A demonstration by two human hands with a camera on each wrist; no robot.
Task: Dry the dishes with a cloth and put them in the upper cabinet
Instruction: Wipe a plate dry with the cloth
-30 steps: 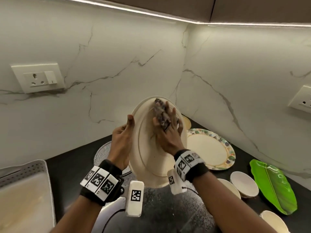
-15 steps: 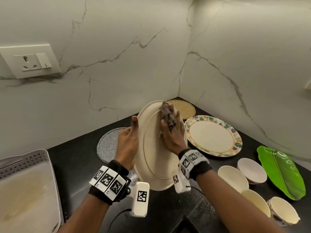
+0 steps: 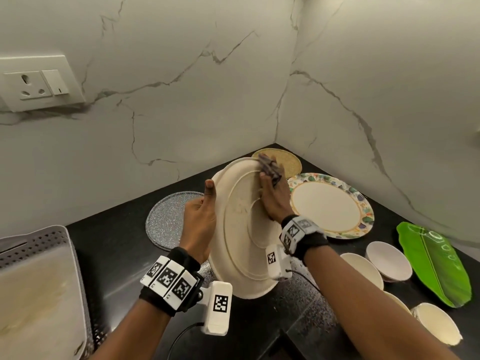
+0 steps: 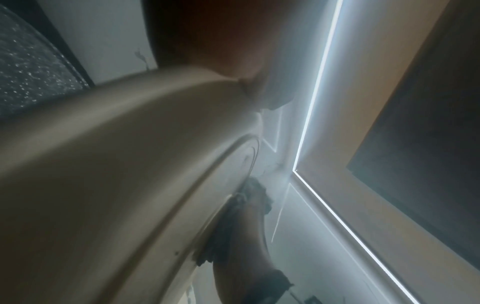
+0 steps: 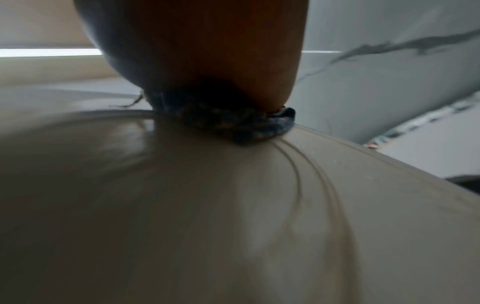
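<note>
A home kitchen: a black countertop (image 3: 117, 255) runs into a corner of marble-veined walls (image 3: 181, 100), with a wall socket (image 3: 33, 83), plates (image 3: 330, 206) and bowls (image 3: 389, 259) near its right edge.

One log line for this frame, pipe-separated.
left hand grips cream oval platter upright | right hand presses dark cloth on it | phase drying
</note>
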